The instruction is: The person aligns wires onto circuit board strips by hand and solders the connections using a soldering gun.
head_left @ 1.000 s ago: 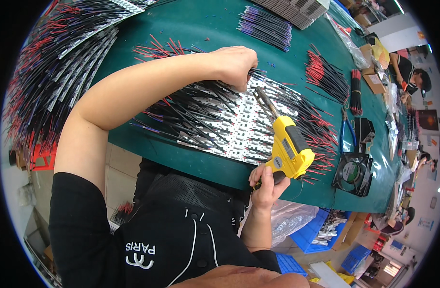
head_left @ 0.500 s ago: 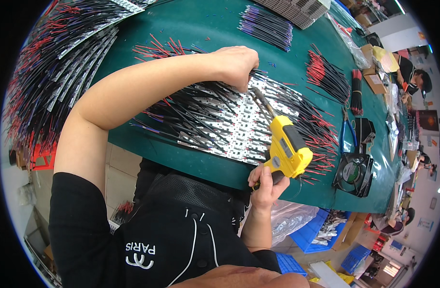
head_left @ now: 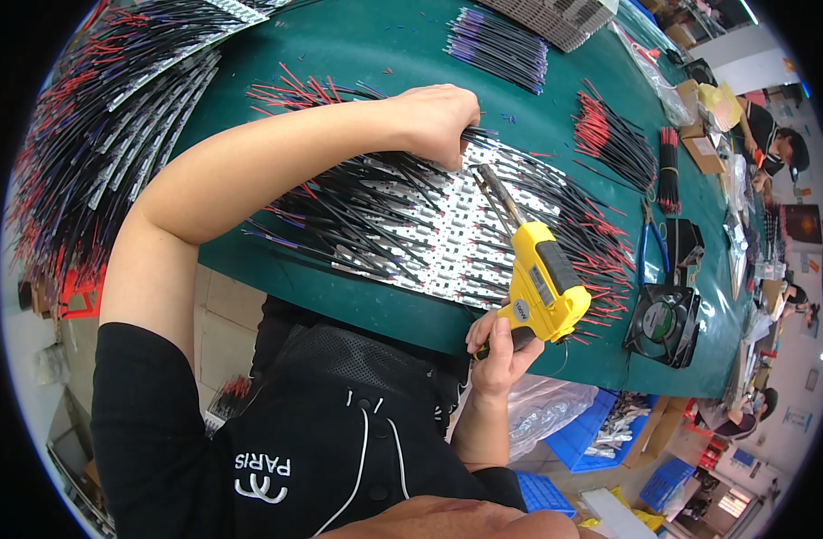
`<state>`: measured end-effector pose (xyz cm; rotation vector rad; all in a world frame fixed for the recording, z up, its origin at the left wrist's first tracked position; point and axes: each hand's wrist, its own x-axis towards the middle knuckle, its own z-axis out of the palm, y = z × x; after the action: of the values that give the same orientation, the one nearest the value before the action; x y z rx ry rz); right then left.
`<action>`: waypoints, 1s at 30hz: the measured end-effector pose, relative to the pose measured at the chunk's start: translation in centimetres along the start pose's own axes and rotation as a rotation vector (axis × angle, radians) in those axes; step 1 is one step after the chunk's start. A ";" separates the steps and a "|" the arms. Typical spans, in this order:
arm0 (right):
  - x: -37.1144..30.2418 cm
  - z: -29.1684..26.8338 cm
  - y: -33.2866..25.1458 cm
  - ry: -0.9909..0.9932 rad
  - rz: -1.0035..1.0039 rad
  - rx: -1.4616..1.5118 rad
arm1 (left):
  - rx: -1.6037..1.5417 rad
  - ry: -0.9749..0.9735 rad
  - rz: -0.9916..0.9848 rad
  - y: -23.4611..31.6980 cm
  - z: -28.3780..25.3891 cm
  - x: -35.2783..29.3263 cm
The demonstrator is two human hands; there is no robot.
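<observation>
In my right hand (head_left: 503,356) is a yellow and black soldering gun (head_left: 544,280), gripped by its handle and pointing up and to the left. Its metal tip lies over a panel of white circuit boards (head_left: 443,235), a little to the right of my left fingertips. My left hand (head_left: 440,126) reaches across from the left and is closed in a pinch at the panel's far part. Black wire shows beside its knuckles; the fingertips are partly hidden. Rows of black wires with red ends (head_left: 584,235) spread from both sides of the panel.
Stacked wired boards (head_left: 133,117) fill the far left of the green table (head_left: 376,45). Wire bundles (head_left: 497,52) and a grey basket (head_left: 564,16) stand at the back. To the right are blue-handled pliers (head_left: 650,242) and a black fan (head_left: 663,325). Blue bins (head_left: 578,454) sit below; other people work beyond.
The soldering gun has shifted slightly right, and its tip has drawn away from my left fingertips. My left hand has moved very slightly left, still closed.
</observation>
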<state>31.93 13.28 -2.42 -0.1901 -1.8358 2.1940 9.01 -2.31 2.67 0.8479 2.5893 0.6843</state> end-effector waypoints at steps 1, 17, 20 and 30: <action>0.0 0.0 0.0 0.000 0.000 0.001 | -0.019 -0.003 0.007 0.0 0.0 0.0; -0.1 0.1 0.3 -0.037 0.017 -0.079 | 0.052 0.095 0.105 0.4 0.5 -0.7; 0.0 0.3 0.0 -0.033 0.022 -0.085 | 0.072 0.096 0.085 0.6 0.6 -0.7; 0.0 0.0 -0.1 -0.035 -0.001 0.004 | 0.100 0.096 0.095 0.6 0.7 -0.6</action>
<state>31.97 13.25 -2.30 -0.1517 -1.8494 2.2137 10.00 -2.02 2.53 0.9972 2.7030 0.6413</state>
